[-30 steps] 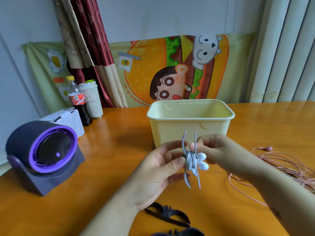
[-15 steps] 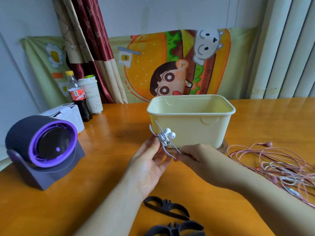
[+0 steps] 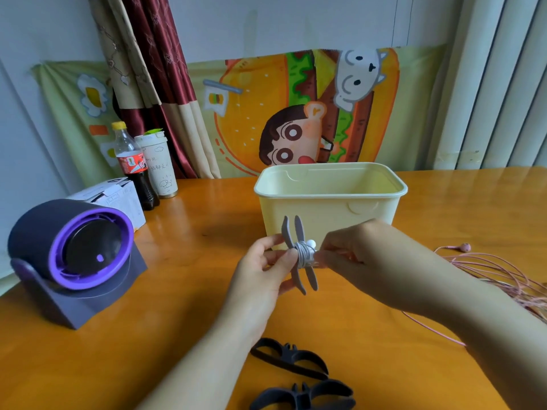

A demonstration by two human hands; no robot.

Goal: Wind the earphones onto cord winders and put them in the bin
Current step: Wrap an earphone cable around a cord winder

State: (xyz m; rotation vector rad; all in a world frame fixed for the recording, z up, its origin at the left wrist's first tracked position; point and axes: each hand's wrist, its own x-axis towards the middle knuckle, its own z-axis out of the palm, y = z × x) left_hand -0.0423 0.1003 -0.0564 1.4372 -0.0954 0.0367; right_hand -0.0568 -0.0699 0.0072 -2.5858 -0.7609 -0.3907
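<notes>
Now left hand point(image 3: 266, 270), right hand point(image 3: 355, 255) both pinching wound grey cord winder point(image 3: 300, 255) before bin point(image 3: 325, 208)

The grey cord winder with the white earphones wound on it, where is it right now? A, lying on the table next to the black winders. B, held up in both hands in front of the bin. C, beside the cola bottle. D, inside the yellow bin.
B: the left hand and the right hand both pinch the grey cord winder in the air, on the near side of the yellow bin.
</notes>
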